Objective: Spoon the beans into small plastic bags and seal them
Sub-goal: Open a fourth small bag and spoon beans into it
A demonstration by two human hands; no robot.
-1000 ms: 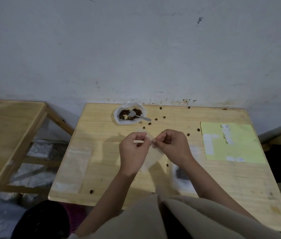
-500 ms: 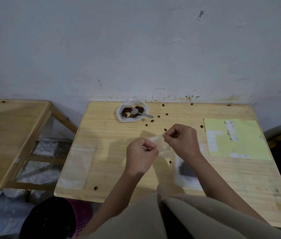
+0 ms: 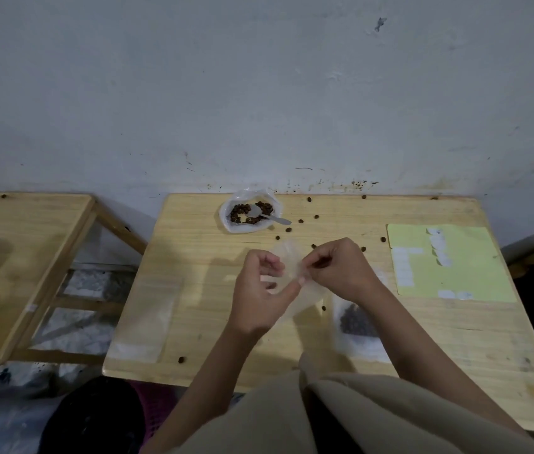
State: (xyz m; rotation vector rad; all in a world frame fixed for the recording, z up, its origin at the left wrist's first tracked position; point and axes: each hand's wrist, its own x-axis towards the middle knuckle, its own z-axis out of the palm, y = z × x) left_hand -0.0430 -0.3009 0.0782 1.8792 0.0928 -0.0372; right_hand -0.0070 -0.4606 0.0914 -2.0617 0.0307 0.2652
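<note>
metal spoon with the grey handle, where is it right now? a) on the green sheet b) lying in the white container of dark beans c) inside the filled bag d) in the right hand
b: the metal spoon lies with its bowl in the white container of dark beans at the far side of the wooden table, its handle sticking out over the rim; neither hand touches it.
</note>
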